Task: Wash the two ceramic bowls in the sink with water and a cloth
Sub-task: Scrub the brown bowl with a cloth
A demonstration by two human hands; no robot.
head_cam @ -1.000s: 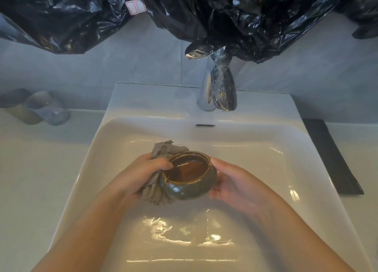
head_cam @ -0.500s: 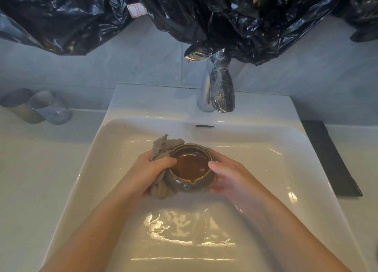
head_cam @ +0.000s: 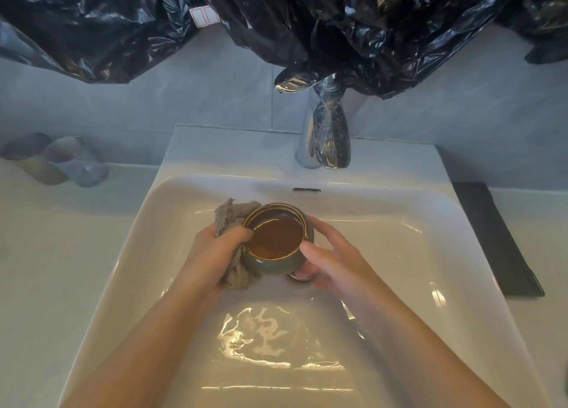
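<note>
At the middle of the frame, inside the white rectangular ceramic sink (head_cam: 430, 223), a small round ceramic bowl (head_cam: 276, 238), grey-green outside, glossy brown within and edged in gold, sits mouth-up between two bare hands. On its left side the left hand (head_cam: 215, 251) has its grip closed on a crumpled grey-beige cloth (head_cam: 233, 214), pressing the wad against the bowl's outer wall with the thumb up at the rim. On the other side the right hand (head_cam: 335, 260) has its grip curled round the bowl, fingers at the far rim and thumb at the near one. Shallow water (head_cam: 276, 346) glints in the lower part of the basin; whether the bowl's foot touches the bottom cannot be told. No stream shows under the chrome tap (head_cam: 329, 140) at upper centre, which stands below crinkled black plastic sheeting (head_cam: 338, 23). Only one bowl is in sight. The step in hand looks like the scrubbing of this bowl's outside, so the task seems no more than part done. The next move probably calls for the right hand to turn the bowl while the cloth rubs round the wall and then inside, firmly, since wet glaze is likely slippery. Two pale cups (head_cam: 61, 162) stand on the light worktop (head_cam: 46, 254) at far left.
</note>
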